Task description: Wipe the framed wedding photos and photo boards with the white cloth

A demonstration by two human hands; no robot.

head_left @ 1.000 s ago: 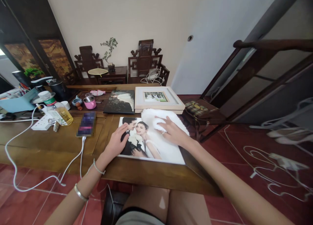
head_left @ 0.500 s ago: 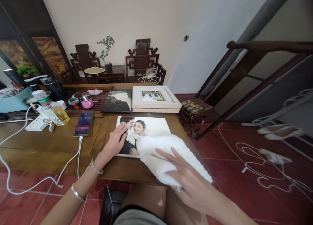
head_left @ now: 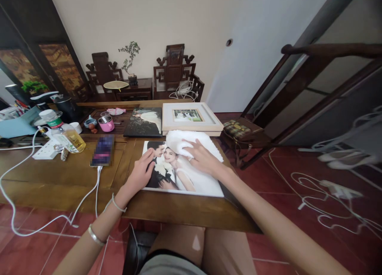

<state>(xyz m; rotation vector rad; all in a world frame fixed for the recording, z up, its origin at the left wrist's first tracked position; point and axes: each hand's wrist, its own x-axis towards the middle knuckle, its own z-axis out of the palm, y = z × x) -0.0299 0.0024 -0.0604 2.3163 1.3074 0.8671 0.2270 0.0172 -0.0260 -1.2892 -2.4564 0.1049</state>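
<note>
A large wedding photo print (head_left: 197,181) lies flat on the wooden table (head_left: 59,175) in front of me. My left hand (head_left: 140,173) rests flat on the print's left edge, fingers stretched out. My right hand (head_left: 201,157) presses a white fluffy cloth (head_left: 179,141) onto the upper part of the print, fingers curled over the cloth.
Behind the print lie a dark photo print (head_left: 145,121) and a white framed photo (head_left: 191,117). To the left are a phone (head_left: 103,149) on a white cable, an oil bottle (head_left: 70,137), a power strip (head_left: 44,149) and a pink cup (head_left: 106,123). A stool (head_left: 240,131) stands right.
My right hand with the cloth has swept from the print's near right corner back up to its far edge. My left hand has stayed on the print's left side.
</note>
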